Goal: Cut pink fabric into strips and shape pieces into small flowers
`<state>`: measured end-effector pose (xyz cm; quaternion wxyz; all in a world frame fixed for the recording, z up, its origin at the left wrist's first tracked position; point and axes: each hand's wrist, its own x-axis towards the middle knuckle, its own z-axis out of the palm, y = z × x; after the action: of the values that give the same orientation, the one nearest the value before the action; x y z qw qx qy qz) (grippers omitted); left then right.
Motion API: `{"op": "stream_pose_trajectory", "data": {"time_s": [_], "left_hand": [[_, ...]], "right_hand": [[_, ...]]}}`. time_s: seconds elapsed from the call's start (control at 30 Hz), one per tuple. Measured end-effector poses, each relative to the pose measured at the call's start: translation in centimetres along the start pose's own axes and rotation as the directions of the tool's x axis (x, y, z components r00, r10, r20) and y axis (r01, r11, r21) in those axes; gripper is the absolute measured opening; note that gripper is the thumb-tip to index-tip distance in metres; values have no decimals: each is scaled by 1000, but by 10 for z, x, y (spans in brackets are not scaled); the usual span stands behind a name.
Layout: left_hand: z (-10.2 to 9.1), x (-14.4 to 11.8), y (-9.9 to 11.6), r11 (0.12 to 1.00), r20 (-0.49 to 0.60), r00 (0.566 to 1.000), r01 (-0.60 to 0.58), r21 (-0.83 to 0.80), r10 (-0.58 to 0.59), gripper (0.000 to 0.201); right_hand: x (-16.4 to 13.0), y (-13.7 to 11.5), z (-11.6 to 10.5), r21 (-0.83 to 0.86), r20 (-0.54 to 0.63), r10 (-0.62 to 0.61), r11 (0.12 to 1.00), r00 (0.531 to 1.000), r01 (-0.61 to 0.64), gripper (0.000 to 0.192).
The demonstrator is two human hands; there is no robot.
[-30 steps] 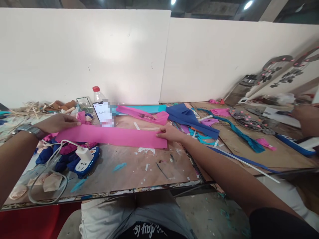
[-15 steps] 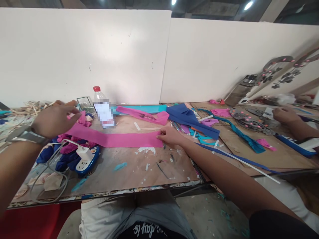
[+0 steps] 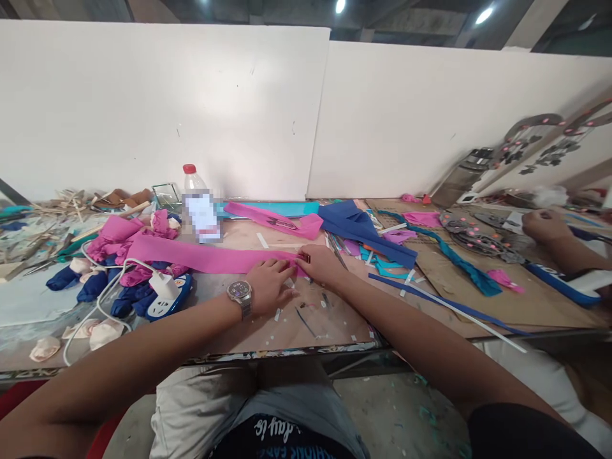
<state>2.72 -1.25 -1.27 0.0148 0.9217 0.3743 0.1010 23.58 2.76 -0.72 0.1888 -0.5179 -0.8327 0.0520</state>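
Observation:
A long pink fabric strip (image 3: 205, 258) lies across the work table, its left part resting on a heap of bunched fabric. My right hand (image 3: 318, 262) pinches the strip's right end between thumb and fingers. Right beside it, my left hand (image 3: 268, 284) rests over the strip's near edge, fingers stretched across the cloth and thumb apart. Around the right end the cloth looks gathered, and part of it is hidden under the fingers. Behind lies another pink strip (image 3: 296, 224) with dark scissors or snips (image 3: 280, 223) on it.
A blue-and-white power strip (image 3: 165, 306) with a cable stands left, beside bunched pink and navy fabric (image 3: 131, 296). A phone (image 3: 203, 217) leans on a red-capped bottle (image 3: 190, 169). Navy cloth (image 3: 354, 223) lies right. Another person's hand (image 3: 545, 224) is at far right.
My left hand has come from the strip's left end to its right end, beside my right hand. The strip's left part now rests on the heap; its right end is gathered.

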Motion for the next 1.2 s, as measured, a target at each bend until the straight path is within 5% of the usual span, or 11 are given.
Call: {"op": "stream_pose_trajectory", "data": {"time_s": [0.27, 0.43, 0.63, 1.2], "left_hand": [[-17, -13, 14, 999, 9, 1000, -6, 33, 5, 53], [-5, -9, 6, 1000, -35, 999, -12, -13, 11, 63], [13, -9, -6, 998, 41, 999, 1, -59, 1, 72], [13, -11, -9, 995, 82, 997, -3, -103, 12, 80]], "right_hand": [[0, 4, 6, 91, -2, 17, 996, 1000, -17, 14], [0, 6, 9, 121, -11, 12, 993, 1000, -10, 12], [0, 7, 12, 123, -60, -9, 992, 998, 17, 10], [-1, 10, 6, 350, 14, -94, 933, 996, 83, 17]]}}
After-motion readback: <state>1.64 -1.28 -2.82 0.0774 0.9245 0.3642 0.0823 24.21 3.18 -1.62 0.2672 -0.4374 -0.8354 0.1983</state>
